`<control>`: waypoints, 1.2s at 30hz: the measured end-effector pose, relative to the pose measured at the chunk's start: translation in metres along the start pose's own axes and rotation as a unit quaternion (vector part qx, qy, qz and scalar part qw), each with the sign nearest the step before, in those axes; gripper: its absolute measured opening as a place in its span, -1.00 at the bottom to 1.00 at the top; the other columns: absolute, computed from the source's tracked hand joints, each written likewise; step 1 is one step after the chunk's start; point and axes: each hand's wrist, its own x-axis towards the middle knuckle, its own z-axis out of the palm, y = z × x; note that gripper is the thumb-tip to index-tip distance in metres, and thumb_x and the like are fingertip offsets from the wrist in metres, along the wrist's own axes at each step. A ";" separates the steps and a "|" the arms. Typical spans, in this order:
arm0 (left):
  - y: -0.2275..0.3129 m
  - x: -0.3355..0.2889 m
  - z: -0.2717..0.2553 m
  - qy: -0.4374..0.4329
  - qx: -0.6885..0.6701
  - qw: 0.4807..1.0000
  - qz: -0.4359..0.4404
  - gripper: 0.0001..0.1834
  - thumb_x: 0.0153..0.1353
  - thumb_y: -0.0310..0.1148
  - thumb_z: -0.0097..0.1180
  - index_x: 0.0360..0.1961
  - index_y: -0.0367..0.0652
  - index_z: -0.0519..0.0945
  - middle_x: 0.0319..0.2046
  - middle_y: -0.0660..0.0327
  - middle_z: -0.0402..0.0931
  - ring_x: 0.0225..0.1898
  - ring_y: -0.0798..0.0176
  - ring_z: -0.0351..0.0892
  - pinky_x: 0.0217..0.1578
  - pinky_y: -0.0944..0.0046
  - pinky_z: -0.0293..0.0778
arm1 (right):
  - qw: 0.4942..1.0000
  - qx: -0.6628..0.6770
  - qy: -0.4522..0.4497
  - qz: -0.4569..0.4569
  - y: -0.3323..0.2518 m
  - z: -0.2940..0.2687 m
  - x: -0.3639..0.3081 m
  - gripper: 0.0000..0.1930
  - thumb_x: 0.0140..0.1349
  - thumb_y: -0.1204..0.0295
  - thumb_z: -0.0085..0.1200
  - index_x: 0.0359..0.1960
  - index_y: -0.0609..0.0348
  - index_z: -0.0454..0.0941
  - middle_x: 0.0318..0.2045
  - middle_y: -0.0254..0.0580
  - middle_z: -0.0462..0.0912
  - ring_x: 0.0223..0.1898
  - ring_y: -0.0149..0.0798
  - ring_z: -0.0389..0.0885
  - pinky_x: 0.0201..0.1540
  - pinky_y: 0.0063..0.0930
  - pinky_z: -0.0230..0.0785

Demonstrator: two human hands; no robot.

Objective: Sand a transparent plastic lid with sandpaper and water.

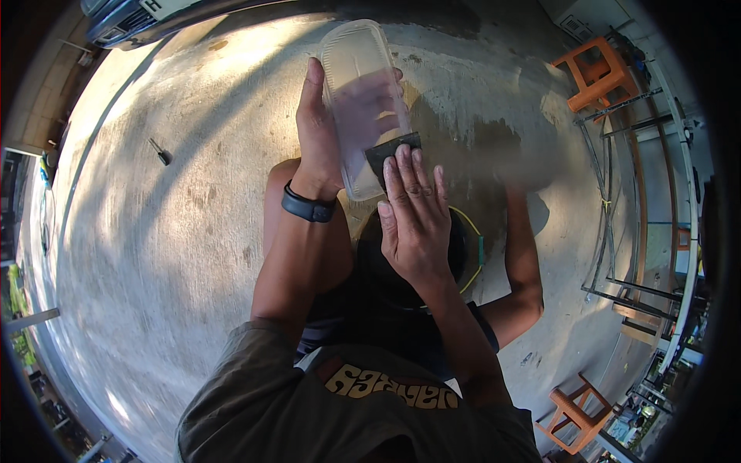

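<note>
My left hand (pixel 315 127) grips a clear, ribbed plastic container (pixel 355 65) from its left side, with the thumb up along the edge and the fingers showing through the plastic. A black wristband circles that wrist. Against the near right end of the container lies a thin dark pad (pixel 380 160), its exact kind unclear. The fingers of my right hand (pixel 417 204) hold the pad there, pressed close together over its lower right part. Below my right hand sits a dark round bucket (pixel 457 251), partly hidden, with a yellow handle (pixel 476 282) bearing a green grip.
Wet patches darken the concrete floor (pixel 193 231) ahead and to the right. A small dark tool (pixel 160 152) lies at left. Orange stools (pixel 590 73) and metal frames (pixel 606 201) line the right side. A bent limb (pixel 523 262) at right ends in a blur. A vehicle stands far left.
</note>
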 end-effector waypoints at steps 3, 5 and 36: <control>-0.016 0.001 0.028 0.063 0.040 0.997 0.023 0.17 0.22 0.62 -0.40 0.20 -0.41 0.49 -0.03 0.05 0.57 -0.01 0.15 0.53 0.10 0.15 0.43 | 1.000 -0.002 -0.015 0.020 0.006 -0.009 0.016 -0.48 0.49 0.31 -0.12 0.42 0.22 0.30 0.45 0.03 0.29 0.48 0.02 0.23 0.52 0.10 -0.14; -0.020 0.002 0.028 0.097 0.055 0.992 0.052 0.17 0.21 0.63 -0.40 0.21 -0.40 0.49 -0.04 0.06 0.57 -0.03 0.15 0.54 0.09 0.15 0.44 | 0.999 0.007 0.035 0.010 0.015 -0.013 0.038 -0.49 0.48 0.30 -0.11 0.41 0.21 0.34 0.44 0.02 0.31 0.48 0.01 0.25 0.53 0.09 -0.15; 0.002 -0.010 0.013 -0.127 -0.141 0.982 -0.010 -0.10 0.42 0.34 -0.27 0.24 -0.41 0.45 0.05 -0.04 0.60 0.02 0.08 0.61 0.11 0.18 0.52 | 1.000 -0.015 0.006 0.001 -0.013 -0.014 0.021 -0.52 0.49 0.27 -0.13 0.37 0.13 0.41 0.41 -0.14 0.39 0.49 -0.14 0.24 0.56 0.02 -0.28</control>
